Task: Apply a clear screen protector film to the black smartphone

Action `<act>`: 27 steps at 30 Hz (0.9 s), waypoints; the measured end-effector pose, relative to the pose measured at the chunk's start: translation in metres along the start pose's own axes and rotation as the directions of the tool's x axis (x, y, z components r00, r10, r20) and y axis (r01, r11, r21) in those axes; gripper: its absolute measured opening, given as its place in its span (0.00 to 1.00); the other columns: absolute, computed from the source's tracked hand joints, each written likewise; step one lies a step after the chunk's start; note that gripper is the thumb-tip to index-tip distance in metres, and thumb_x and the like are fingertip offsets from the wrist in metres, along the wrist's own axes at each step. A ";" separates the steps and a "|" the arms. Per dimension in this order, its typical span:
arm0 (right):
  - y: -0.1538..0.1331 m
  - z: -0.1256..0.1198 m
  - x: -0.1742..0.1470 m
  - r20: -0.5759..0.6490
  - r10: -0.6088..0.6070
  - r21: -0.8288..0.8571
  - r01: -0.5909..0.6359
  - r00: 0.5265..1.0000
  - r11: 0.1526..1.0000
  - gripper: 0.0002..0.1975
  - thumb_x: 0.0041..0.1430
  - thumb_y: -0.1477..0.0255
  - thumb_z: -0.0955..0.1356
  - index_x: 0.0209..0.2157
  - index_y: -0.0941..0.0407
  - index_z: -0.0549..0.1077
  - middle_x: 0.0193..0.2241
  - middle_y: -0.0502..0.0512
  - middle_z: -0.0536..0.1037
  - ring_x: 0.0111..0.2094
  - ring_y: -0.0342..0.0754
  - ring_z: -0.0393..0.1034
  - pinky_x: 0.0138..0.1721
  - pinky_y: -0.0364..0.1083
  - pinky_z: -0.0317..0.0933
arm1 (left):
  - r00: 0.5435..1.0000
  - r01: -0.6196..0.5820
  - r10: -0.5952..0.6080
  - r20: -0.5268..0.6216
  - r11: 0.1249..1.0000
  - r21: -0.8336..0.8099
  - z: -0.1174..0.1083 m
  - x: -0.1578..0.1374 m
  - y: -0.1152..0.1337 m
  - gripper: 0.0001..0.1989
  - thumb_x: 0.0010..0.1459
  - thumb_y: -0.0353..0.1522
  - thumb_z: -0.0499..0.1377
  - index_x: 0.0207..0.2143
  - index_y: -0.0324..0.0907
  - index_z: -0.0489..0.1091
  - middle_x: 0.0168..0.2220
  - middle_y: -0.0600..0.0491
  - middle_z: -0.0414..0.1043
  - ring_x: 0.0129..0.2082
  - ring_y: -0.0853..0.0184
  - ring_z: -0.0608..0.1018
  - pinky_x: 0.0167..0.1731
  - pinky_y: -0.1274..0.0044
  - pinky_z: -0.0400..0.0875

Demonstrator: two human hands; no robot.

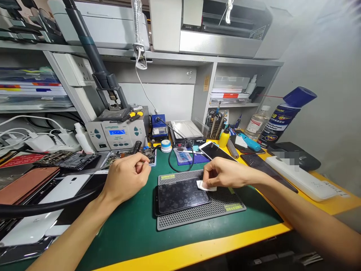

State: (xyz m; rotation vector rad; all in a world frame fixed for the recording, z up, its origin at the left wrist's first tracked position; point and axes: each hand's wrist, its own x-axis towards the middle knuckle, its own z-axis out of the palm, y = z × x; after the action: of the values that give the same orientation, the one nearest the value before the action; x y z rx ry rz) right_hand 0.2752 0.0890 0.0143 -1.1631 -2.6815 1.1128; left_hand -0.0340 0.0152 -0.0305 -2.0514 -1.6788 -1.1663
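My right hand pinches a folded white wipe. It rests at the right end of a black smartphone, whose dark glass is covered in smudges or droplets. The phone lies flat on a grey perforated mat, its left end reaching the mat's edge. My left hand is closed in a loose fist to the left of the phone, apart from it. Whatever its curled fingers hold, if anything, is hidden. A thick black hose passes behind my left wrist, and a black ribbed tip shows just above that hand.
A hot-air station stands behind my left hand. Phone parts and white panels crowd the left side. Beyond the mat lie a white phone and a yellow bottle. A spray can stands at the right.
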 end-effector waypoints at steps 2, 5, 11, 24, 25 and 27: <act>-0.001 0.000 0.002 -0.018 0.008 0.020 -0.008 1.000 1.000 0.10 0.54 0.64 0.72 0.30 0.58 0.78 0.28 0.52 0.80 0.28 0.45 0.69 0.26 0.41 0.57 | 1.000 0.005 -0.005 0.003 1.000 -0.002 0.000 0.000 0.000 0.07 0.56 0.30 0.56 0.27 0.41 0.73 0.16 0.62 0.58 0.17 0.73 0.64 0.24 0.78 0.60; -0.001 0.001 0.004 -0.060 0.018 0.027 -0.016 0.998 1.000 0.10 0.53 0.65 0.72 0.29 0.58 0.78 0.27 0.52 0.80 0.28 0.44 0.69 0.27 0.41 0.57 | 1.000 0.002 -0.002 0.004 1.000 -0.002 -0.001 0.001 0.001 0.08 0.56 0.30 0.56 0.27 0.41 0.73 0.16 0.62 0.58 0.17 0.73 0.64 0.24 0.78 0.60; 0.004 0.004 0.010 -0.121 0.025 0.033 -0.022 0.992 0.999 0.08 0.53 0.67 0.71 0.28 0.58 0.78 0.26 0.52 0.80 0.27 0.44 0.67 0.27 0.42 0.56 | 1.000 -0.006 0.006 0.008 1.000 0.003 0.000 0.001 0.001 0.08 0.56 0.30 0.56 0.28 0.40 0.74 0.16 0.61 0.58 0.17 0.73 0.64 0.24 0.78 0.60; 0.004 0.004 0.010 -0.241 -0.067 0.163 0.108 0.968 0.981 0.17 0.58 0.58 0.70 0.31 0.59 0.78 0.29 0.54 0.79 0.31 0.47 0.70 0.31 0.43 0.60 | 1.000 0.006 -0.006 0.026 1.000 0.011 0.000 0.001 0.000 0.08 0.56 0.31 0.56 0.28 0.41 0.74 0.16 0.61 0.60 0.18 0.72 0.65 0.25 0.78 0.61; 0.002 0.004 0.008 -0.211 -0.075 0.170 0.113 0.975 0.979 0.17 0.57 0.57 0.70 0.32 0.59 0.78 0.29 0.54 0.79 0.31 0.47 0.70 0.31 0.43 0.60 | 1.000 0.004 -0.005 0.027 1.000 0.009 0.000 0.001 0.000 0.08 0.56 0.30 0.56 0.28 0.41 0.74 0.17 0.61 0.60 0.18 0.72 0.65 0.25 0.78 0.61; -0.004 0.005 0.003 -0.117 -0.082 0.146 0.099 0.990 0.984 0.18 0.57 0.56 0.71 0.33 0.59 0.79 0.29 0.54 0.79 0.30 0.46 0.69 0.29 0.43 0.59 | 1.000 0.009 -0.009 0.029 1.000 0.001 0.000 0.001 0.001 0.07 0.56 0.30 0.56 0.28 0.41 0.74 0.17 0.61 0.60 0.19 0.72 0.66 0.25 0.78 0.60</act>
State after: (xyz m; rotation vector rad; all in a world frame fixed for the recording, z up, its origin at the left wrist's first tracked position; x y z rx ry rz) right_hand 0.2690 0.0857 0.0123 -1.0348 -2.4913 1.1773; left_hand -0.0330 0.0158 -0.0296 -2.0719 -1.7032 -1.1432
